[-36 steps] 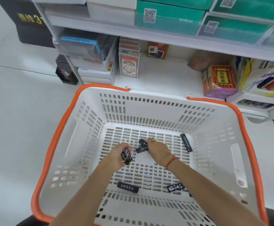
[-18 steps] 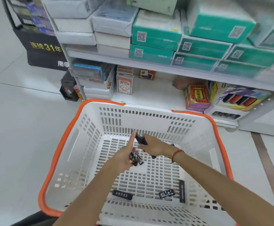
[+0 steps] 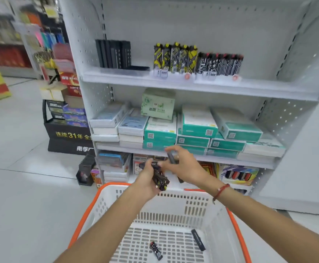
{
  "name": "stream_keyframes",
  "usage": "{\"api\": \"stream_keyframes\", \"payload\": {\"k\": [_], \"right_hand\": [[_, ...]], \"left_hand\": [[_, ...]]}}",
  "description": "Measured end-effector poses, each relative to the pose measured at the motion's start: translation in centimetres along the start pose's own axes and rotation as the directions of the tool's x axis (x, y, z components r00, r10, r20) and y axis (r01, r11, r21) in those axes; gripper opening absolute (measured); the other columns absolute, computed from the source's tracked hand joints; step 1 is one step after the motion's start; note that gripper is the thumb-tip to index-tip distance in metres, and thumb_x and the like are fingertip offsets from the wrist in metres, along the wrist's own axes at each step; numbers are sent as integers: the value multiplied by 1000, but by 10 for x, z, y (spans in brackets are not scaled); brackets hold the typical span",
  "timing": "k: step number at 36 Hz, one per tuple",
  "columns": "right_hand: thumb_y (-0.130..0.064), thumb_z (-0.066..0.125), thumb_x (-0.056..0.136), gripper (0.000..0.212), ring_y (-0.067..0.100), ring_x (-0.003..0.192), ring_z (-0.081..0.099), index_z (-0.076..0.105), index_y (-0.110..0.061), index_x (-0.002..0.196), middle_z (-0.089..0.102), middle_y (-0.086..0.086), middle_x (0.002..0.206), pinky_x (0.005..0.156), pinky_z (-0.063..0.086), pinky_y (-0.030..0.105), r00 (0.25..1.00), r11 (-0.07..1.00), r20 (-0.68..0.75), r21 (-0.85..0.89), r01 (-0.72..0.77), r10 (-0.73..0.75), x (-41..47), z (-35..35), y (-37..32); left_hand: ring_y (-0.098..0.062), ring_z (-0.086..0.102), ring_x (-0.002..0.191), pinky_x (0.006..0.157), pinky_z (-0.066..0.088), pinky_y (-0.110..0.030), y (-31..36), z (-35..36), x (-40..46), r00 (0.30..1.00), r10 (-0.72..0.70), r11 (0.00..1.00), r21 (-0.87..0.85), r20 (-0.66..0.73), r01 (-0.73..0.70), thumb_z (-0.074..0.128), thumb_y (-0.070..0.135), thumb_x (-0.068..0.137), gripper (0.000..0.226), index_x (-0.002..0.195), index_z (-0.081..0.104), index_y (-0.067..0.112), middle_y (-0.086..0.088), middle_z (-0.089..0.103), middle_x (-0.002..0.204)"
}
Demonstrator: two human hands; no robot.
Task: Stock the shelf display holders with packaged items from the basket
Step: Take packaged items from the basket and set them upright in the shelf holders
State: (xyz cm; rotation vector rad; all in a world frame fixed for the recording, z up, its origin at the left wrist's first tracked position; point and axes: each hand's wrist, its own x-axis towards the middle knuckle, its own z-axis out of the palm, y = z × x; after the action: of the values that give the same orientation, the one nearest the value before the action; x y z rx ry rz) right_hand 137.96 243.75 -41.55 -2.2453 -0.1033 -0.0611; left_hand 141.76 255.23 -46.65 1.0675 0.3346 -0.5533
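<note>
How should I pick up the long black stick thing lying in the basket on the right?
Come straight down from above and pinch the long black pack across its narrow width, near its middle, a finger on each long edge. It lies flat on the slotted floor of the basket, a little way from the right wall, so its long sides are open to reach.

2 dark packets [image 3: 177, 246] (small) lie flat in white basket [image 3: 219, 215].
</note>
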Motion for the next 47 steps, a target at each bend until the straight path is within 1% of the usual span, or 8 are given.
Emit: {"api": "stream_keyframes", "payload": {"k": [7, 14, 20, 23, 28, 35, 41, 47], "right_hand": [[-26, 40, 101, 27, 7, 36, 46, 61, -10, 106, 60, 0, 53, 44, 38, 17, 999, 979, -9, 199, -32, 34, 12, -44, -54], [-4, 31, 93, 23, 9, 39, 33, 37, -12, 73, 42, 0, 52, 45, 21, 22, 966, 900, 215, 377, -220, 146, 45, -70, -123], [-12, 44, 99, 22, 3, 51, 56, 56, -1, 115, 62, 5, 93, 46, 46, 14, 988, 991, 82, 33, 127, -130, 76, -94, -190], [-21, 48, 99, 23, 3, 42, 51, 63, -13, 114, 66, 5, 78, 40, 39, 11, 958, 931, -32, -247, 269, -285, 98, -103, -211], [-17, 34, 99, 32, 16, 52, 41, 59, -2, 86, 51, 7, 66, 45, 34, 21, 996, 909, -62, -415, 32, -63, 148, -93, -225], [-7, 40, 99, 29, 9, 50, 56, 45, 2, 127, 63, 5, 74, 37, 38, 13, 1000, 978, -4, -206, -18, 17, 179, -80, -216], [-20, 65, 89, 12, 6, 45, 57, 60, -10, 89, 63, 4, 61, 51, 51, 16, 968, 991, -218, -73, 108, -121, 191, -72, -200], [-21, 79, 76, 45, 17, 65, 69, 60, -3, 113, 71, 9, 70, 72, 60, 32, 913, 971, -334, -33, 237, -234, 194, -58, -194]], "left_hand": [[-12, 50, 35, 40, 41, -16, 87, 10, -30, 989, 145, 989, -1, -28, -145, 43, 39, 97, 39, 69, 51, 13, -1, 54, 51], [-8, 50, 59, 50, 40, -26, 174, 11, -42, 944, 299, 905, -271, -139, -327, 45, 42, 97, 30, 78, 48, 18, 2, 51, 69], [-7, 49, 63, 59, 42, -25, 211, -2, -36, 908, 383, 842, -340, -172, -419, 42, 42, 99, 31, 81, 48, 17, 3, 51, 73], [-18, 60, 85, 83, 47, -34, 214, -13, -24, 844, 469, 837, -172, -262, -519, 42, 48, 96, 44, 111, 53, 9, -6, 62, 93], [-33, 50, 124, 104, 40, -50, 215, -21, -12, 805, 478, 831, -114, -351, -544, 45, 60, 90, 71, 138, 42, 7, -14, 54, 134], [-17, 51, 61, 61, 42, -32, 218, -11, -13, 838, 491, 808, -235, -239, -540, 40, 45, 98, 38, 81, 53, 13, -5, 56, 76], [-15, 50, 58, 56, 42, -30, 221, -11, -14, 841, 490, 805, -251, -228, -537, 41, 43, 98, 35, 80, 52, 15, -1, 55, 70], [-16, 50, 57, 58, 42, -30, 220, -10, -21, 845, 480, 810, -252, -234, -530, 42, 42, 98, 34, 85, 53, 13, -3, 55, 69]]}}
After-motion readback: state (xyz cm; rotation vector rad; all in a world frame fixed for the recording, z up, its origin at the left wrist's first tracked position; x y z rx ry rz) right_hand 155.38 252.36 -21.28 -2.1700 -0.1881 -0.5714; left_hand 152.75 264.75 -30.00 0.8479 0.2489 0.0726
